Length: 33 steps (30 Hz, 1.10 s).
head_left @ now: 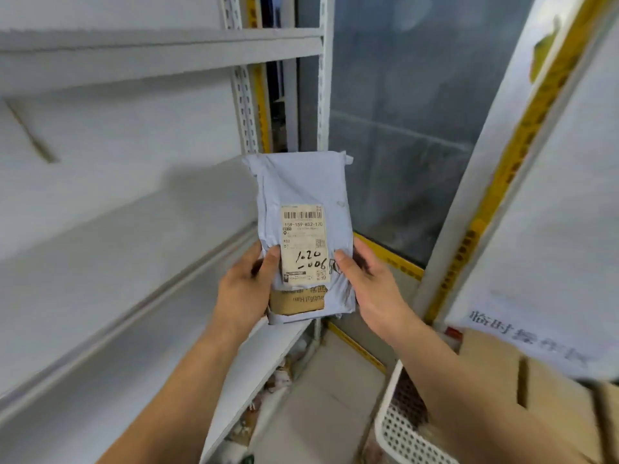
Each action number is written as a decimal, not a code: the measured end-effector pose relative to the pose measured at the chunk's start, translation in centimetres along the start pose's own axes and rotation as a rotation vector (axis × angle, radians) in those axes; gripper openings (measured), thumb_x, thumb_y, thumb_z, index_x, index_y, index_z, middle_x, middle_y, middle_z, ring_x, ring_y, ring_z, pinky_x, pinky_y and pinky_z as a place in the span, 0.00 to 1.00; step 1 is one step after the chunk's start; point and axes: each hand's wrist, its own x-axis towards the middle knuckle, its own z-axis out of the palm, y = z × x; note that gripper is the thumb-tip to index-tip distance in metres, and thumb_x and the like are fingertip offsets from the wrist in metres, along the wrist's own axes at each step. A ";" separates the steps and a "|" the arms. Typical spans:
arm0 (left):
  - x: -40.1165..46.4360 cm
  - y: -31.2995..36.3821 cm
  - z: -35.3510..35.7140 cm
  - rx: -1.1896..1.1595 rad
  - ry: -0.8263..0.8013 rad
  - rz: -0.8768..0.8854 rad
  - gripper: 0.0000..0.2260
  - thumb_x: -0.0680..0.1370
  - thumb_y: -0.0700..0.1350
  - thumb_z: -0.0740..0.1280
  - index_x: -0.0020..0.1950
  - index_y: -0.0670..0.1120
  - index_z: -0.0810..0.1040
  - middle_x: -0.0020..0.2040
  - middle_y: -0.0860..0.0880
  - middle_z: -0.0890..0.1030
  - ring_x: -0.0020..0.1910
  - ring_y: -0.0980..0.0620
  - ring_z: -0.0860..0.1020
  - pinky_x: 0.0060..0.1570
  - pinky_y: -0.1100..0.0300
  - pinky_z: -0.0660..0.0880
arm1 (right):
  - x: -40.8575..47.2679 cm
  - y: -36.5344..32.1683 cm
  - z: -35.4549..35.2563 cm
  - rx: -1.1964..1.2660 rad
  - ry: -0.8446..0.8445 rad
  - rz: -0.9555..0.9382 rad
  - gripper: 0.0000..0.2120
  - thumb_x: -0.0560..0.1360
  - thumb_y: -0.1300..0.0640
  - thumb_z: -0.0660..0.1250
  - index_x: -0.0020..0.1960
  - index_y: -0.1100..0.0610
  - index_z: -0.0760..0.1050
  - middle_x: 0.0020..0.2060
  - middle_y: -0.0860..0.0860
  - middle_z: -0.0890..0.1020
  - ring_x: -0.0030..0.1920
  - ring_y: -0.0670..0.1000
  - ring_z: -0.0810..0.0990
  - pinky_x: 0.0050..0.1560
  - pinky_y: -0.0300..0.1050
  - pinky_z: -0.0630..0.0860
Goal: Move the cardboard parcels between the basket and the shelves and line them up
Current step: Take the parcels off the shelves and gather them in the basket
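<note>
A dark glass panel (402, 105) stands at one o'clock; pale floor (321, 406) lies at six o'clock, yellow-striped post (522, 135) at three.

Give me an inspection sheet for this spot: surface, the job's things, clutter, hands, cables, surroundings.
Surface: white metal shelf at left, the part in view bare; another shelf board above.
Job's things: grey mailer parcel with a printed label, held upright over the shelf's right end, a torn patch showing brown near its bottom; cardboard box above the white basket at lower right.
Clutter: blurred packets on the lower level under the shelf, too unclear to name.
Hands: left hand and right hand each grip the parcel's lower edges, thumbs on its front.
Cables: nothing seen.
Surroundings: perforated upright, dark glass panel, yellow-striped white panels at right.
</note>
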 end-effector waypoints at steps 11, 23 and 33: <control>-3.1 -2.4 24.2 0.066 -0.491 -0.013 0.07 0.83 0.64 0.62 0.58 0.77 0.77 0.53 0.68 0.84 0.56 0.63 0.82 0.53 0.59 0.81 | -10.2 4.7 -22.1 -0.015 0.387 0.185 0.14 0.86 0.58 0.63 0.71 0.52 0.75 0.63 0.51 0.85 0.64 0.53 0.84 0.64 0.51 0.81; -7.6 -5.3 42.7 0.050 -1.128 0.001 0.13 0.84 0.60 0.65 0.67 0.65 0.79 0.59 0.65 0.84 0.59 0.61 0.82 0.59 0.58 0.80 | -22.3 9.5 -31.2 0.097 0.967 0.242 0.20 0.86 0.56 0.64 0.77 0.49 0.70 0.68 0.52 0.83 0.67 0.56 0.83 0.68 0.60 0.79; -10.0 -2.0 56.7 0.237 -1.475 0.108 0.11 0.82 0.59 0.64 0.62 0.68 0.81 0.55 0.62 0.86 0.55 0.56 0.85 0.58 0.47 0.83 | -25.2 11.1 -36.5 0.200 1.289 0.173 0.18 0.86 0.58 0.62 0.75 0.48 0.71 0.66 0.47 0.84 0.65 0.52 0.84 0.62 0.47 0.82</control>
